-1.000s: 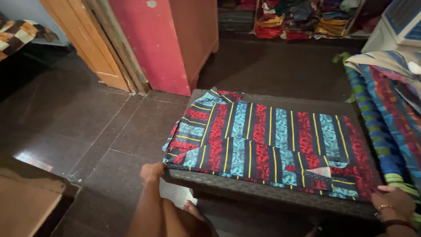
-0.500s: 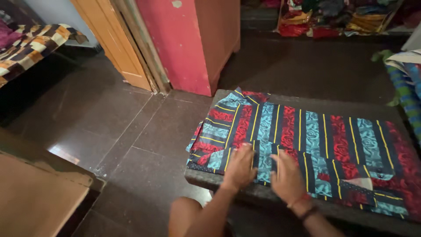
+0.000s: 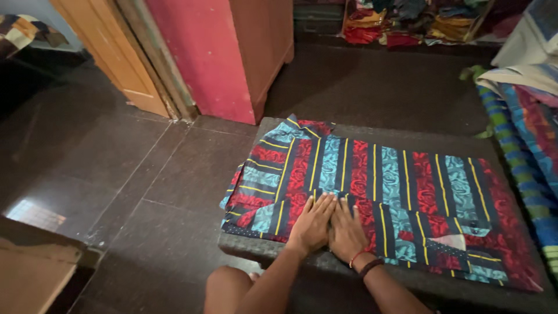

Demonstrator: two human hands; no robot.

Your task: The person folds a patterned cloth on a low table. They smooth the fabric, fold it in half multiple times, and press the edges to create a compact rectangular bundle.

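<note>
Dark tiled floor; pink cabinet beyond. Low grey woven table carries a folded striped shirt, red, teal and navy with yellow lines, spread flat. Left hand and right hand lie side by side, touching, palms pressed on its near edge. Grip: released, fingers flat, grasping nothing.

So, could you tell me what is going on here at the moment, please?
A person is pressing both hands flat, side by side, on a folded shirt with red, teal and navy stripes and thin yellow lines. The left hand and right hand touch near the front edge of the fabric. The shirt lies spread across a low dark woven table. A pile of striped cloth sits to the right, and a red cupboard stands behind on the dark tiled floor.
</note>
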